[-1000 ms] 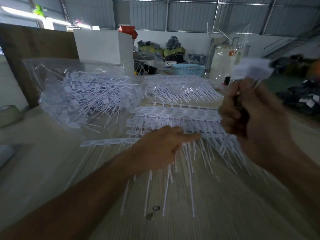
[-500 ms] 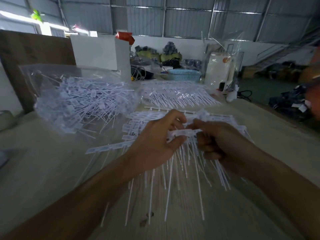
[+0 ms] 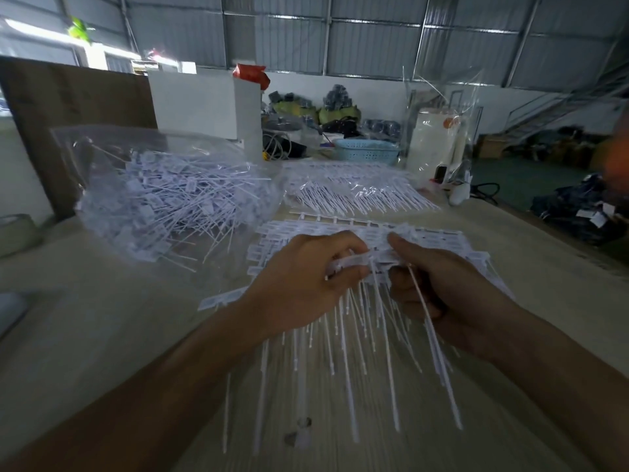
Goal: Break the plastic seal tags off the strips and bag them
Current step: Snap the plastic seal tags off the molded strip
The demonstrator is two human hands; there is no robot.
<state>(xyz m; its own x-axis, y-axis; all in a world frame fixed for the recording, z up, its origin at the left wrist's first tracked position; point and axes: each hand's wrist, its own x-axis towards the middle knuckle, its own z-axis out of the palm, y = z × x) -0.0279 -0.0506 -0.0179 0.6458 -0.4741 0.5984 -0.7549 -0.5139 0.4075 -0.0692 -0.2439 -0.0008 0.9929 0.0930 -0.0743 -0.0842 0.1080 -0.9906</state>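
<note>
A stack of white seal tag strips (image 3: 432, 240) lies on the table in front of me, tails pointing toward me. My left hand (image 3: 303, 284) pinches the head end of one strip (image 3: 354, 262) lifted off the stack. My right hand (image 3: 442, 287) grips the same strip just to the right, with several long tails (image 3: 429, 321) running down through its fingers. A clear plastic bag (image 3: 163, 195) heaped with loose broken-off tags sits at the left. What lies under my hands is hidden.
More strips wrapped in clear plastic (image 3: 357, 189) lie farther back. A blue basket (image 3: 366, 149), a white box (image 3: 200, 103) and a tall clear bag (image 3: 439, 137) stand at the table's far end. A bare runner strip (image 3: 218, 299) lies left of my wrist.
My right hand came down from the upper right to the stack a second ago. Both hands took hold of a strip and now hold it slightly higher.
</note>
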